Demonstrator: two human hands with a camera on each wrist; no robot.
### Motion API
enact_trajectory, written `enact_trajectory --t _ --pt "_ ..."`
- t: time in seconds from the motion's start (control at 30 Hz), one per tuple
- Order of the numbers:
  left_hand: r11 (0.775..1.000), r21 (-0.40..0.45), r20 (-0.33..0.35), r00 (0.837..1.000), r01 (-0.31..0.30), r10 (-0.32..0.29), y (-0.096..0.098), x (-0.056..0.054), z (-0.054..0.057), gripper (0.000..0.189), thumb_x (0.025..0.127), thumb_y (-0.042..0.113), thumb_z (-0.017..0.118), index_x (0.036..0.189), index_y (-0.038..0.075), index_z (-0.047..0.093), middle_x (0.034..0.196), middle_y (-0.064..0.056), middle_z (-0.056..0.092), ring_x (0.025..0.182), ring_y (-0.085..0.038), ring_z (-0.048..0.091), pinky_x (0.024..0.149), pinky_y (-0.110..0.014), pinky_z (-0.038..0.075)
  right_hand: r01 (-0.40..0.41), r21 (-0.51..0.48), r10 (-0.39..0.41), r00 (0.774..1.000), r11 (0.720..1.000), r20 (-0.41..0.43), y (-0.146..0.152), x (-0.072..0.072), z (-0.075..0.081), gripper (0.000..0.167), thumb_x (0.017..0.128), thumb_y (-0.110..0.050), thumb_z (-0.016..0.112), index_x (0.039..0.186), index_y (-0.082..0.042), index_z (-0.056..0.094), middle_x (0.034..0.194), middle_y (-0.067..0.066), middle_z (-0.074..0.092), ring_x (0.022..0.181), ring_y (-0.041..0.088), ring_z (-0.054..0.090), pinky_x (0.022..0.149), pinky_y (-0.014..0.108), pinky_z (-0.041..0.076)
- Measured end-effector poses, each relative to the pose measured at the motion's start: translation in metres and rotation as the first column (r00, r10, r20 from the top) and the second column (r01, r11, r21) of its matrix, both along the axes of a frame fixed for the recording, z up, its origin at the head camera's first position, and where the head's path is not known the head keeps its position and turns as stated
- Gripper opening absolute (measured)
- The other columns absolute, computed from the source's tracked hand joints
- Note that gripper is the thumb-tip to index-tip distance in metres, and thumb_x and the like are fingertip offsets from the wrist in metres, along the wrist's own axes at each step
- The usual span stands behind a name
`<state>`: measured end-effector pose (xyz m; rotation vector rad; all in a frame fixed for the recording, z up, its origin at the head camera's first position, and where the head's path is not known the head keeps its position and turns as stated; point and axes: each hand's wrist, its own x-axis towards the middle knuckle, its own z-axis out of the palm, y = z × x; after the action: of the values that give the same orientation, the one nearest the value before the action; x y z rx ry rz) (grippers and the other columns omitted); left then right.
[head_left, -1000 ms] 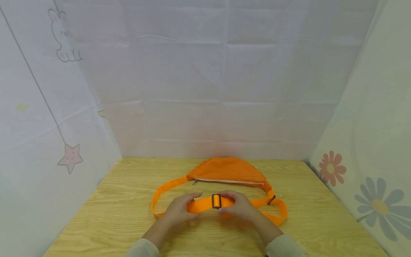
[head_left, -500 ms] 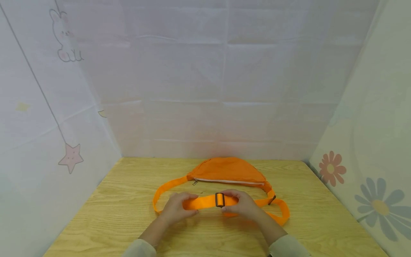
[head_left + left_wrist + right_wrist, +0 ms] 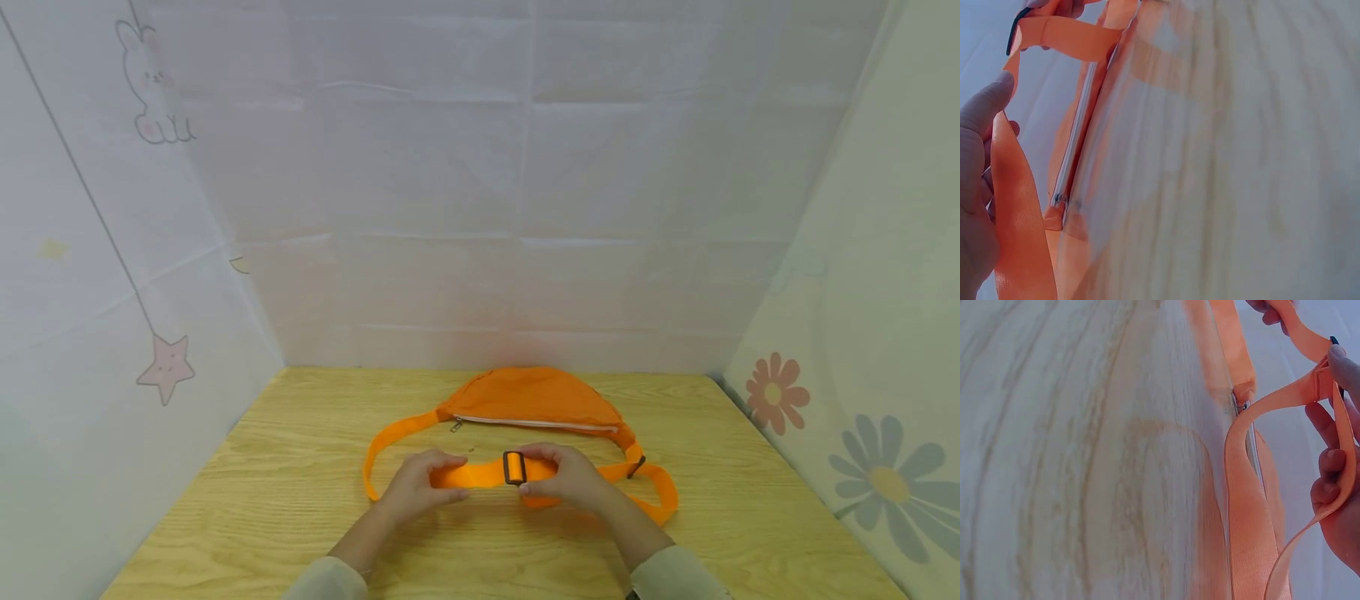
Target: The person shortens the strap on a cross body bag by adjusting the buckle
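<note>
An orange waist bag (image 3: 540,398) lies at the back of the table with its white zipper facing the person. Its orange strap (image 3: 480,475) is lifted in front of it by both hands. My left hand (image 3: 420,485) pinches the strap between thumb and fingers, left of a dark slide buckle (image 3: 514,467). Just right of that buckle, my right hand (image 3: 564,479) grips the webbing, thumb at the buckle's edge. In the right wrist view, a strap length (image 3: 1347,444) runs across the right palm. The left wrist view shows the left thumb (image 3: 1002,87) pressed against the webbing.
The wooden table (image 3: 315,433) reaches back to a pale creased sheet (image 3: 480,208). Printed side sheets stand at left and right. A loop of strap (image 3: 663,492) lies on the table right of the right hand, near a second dark fitting (image 3: 636,467).
Both hands hold the strap throughout. The buckle and right hand have shifted slightly right, and the left strap loop has drawn in a little toward the right.
</note>
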<state>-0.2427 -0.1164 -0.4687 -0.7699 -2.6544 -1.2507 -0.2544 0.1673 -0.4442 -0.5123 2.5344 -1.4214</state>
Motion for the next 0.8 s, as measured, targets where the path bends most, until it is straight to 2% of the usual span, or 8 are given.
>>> enact_trajectory --t 0.13,0.23,0.37,0.53,0.63,0.8 --pt "1.0 -0.001 0.034 0.999 0.001 -0.001 0.003 -0.001 -0.001 0.046 0.083 0.032 0.078 0.121 0.007 0.069 0.121 -0.003 0.07 0.115 -0.027 0.06 0.103 -0.048 0.042 -0.007 -0.006 0.007 1.0 1.0 0.011 -0.001 0.0 0.001 0.057 0.078 -0.024 0.083 0.129 -0.009 0.063 0.127 0.011 0.065 0.104 0.018 0.062 0.087 0.034 0.053" --pt "1.0 -0.021 0.034 0.999 0.008 -0.008 0.006 -0.001 0.0 0.047 0.084 0.031 0.077 0.122 0.006 0.068 0.123 -0.005 0.069 0.117 -0.029 0.059 0.103 -0.051 0.041 -0.008 -0.01 0.008 1.0 1.0 0.006 -0.002 0.001 0.001 0.058 0.078 -0.024 0.083 0.129 -0.007 0.062 0.126 0.012 0.065 0.105 0.02 0.062 0.088 0.036 0.053" --pt "0.999 -0.051 0.004 1.0 0.018 -0.018 0.011 -0.001 0.001 0.051 0.082 0.033 0.079 0.125 0.008 0.067 0.12 -0.004 0.069 0.111 -0.025 0.061 0.098 -0.043 0.044 -0.004 -0.011 0.004 1.0 1.0 -0.004 -0.004 0.001 0.002 0.059 0.077 -0.025 0.084 0.128 -0.007 0.063 0.126 0.012 0.065 0.107 0.021 0.062 0.09 0.04 0.053" --pt "0.999 -0.053 -0.052 0.999 0.004 -0.007 0.015 0.0 0.0 0.048 0.078 0.033 0.082 0.121 0.014 0.07 0.105 0.001 0.07 0.094 -0.011 0.06 0.084 -0.028 0.043 -0.009 -0.012 0.009 1.0 1.0 -0.009 -0.005 0.001 0.0 0.057 0.077 -0.023 0.084 0.128 -0.007 0.064 0.126 0.012 0.065 0.107 0.022 0.062 0.091 0.041 0.053" --pt "0.999 -0.033 -0.047 0.999 0.003 -0.005 0.017 -0.001 -0.001 0.045 0.078 0.03 0.082 0.118 0.013 0.071 0.102 0.002 0.069 0.091 -0.008 0.058 0.082 -0.025 0.044 -0.011 -0.007 0.011 1.0 1.0 -0.012 -0.005 0.0 -0.001 0.056 0.078 -0.023 0.083 0.128 -0.007 0.063 0.127 0.012 0.065 0.107 0.022 0.062 0.091 0.041 0.053" --pt "1.0 -0.004 -0.003 1.0 0.012 -0.012 0.021 -0.002 -0.003 0.043 0.079 0.028 0.081 0.117 0.011 0.07 0.108 -0.001 0.068 0.096 -0.013 0.059 0.085 -0.025 0.047 -0.012 -0.01 0.012 1.0 1.0 -0.009 -0.005 0.0 -0.001 0.057 0.077 -0.024 0.084 0.128 -0.007 0.063 0.128 0.013 0.064 0.109 0.023 0.062 0.091 0.041 0.053"
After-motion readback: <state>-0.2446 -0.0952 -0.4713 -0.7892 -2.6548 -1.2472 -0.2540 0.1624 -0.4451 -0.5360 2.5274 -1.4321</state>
